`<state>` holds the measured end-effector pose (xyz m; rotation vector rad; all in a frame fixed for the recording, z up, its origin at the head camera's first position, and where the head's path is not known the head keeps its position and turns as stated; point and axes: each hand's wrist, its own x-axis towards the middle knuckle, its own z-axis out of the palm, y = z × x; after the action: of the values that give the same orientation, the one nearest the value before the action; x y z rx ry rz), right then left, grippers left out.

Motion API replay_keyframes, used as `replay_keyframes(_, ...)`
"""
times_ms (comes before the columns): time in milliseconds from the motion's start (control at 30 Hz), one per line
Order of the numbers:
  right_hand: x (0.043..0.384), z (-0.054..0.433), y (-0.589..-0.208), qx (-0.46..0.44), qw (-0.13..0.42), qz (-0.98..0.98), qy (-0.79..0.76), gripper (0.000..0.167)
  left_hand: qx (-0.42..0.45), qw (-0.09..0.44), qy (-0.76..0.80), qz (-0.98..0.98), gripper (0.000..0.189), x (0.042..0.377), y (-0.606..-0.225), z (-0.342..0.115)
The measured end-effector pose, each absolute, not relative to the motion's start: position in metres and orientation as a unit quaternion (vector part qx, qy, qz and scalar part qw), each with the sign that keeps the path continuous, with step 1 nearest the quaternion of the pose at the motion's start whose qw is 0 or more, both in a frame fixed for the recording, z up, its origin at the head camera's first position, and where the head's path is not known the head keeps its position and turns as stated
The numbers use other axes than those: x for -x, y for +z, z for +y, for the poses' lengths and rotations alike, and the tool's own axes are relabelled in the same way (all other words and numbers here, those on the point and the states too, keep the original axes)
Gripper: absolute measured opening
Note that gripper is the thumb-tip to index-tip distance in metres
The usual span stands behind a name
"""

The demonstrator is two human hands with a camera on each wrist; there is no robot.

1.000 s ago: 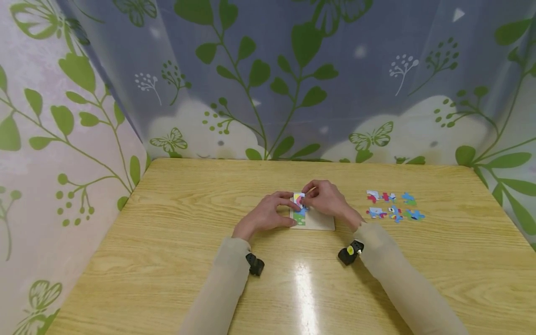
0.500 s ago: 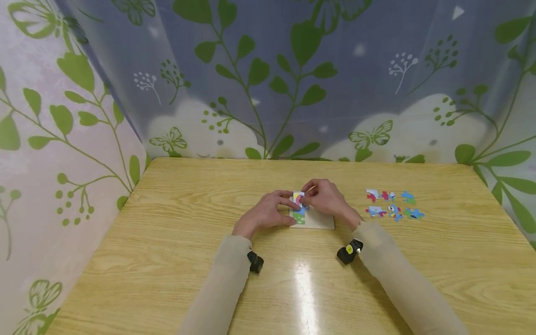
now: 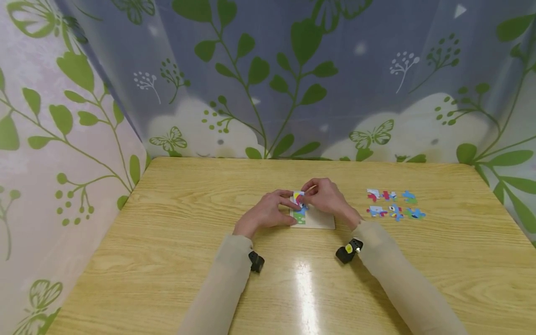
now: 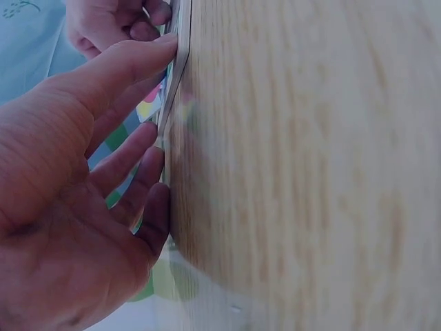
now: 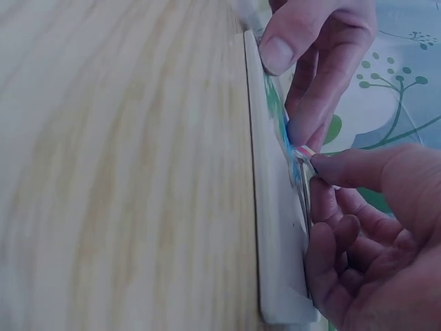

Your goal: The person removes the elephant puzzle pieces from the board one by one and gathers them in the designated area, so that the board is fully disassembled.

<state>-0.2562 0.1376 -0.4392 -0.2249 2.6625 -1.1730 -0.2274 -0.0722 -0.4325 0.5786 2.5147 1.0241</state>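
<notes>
We get the layout from the head view: pale puzzle board point(image 3: 321, 220) flat on the wooden desk point(image 3: 167, 232), blue and green pieces point(image 3: 299, 217) laid along its left side, plain surface to the right. Only there do we see the six loose pieces point(image 3: 377, 212), two rows of three, well to the board's right. Right hand point(image 3: 326, 197): grip narrow; the right wrist view shows us what the head view half hides, thumb and fingers pinching a piece with pink on it point(image 5: 304, 150) at the board's left part. Seated or not, we can't tell. Left hand point(image 3: 267, 211): grip wide across the board's left end; the left wrist view adds the thumb touching the edge, seen from low down.
</notes>
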Motion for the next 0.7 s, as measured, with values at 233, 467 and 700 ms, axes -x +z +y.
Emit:
replay_keyframes(233,0.255,0.139,-0.440,0.075,0.114,0.889,-0.437,0.024,-0.214,0.180,0.361,0.890,0.032,0.228,-0.435,-0.072)
replay_keyframes(467,0.255,0.145,-0.436,0.087,0.118,0.878,-0.456,0.022,-0.213,0.182,0.363,0.889,0.031,0.228,-0.435,-0.073)
replay_keyframes(700,0.252,0.157,-0.435,0.111,0.119,0.866,-0.472,0.022,-0.212,0.183,0.364,0.888,0.031,0.228,-0.435,-0.074)
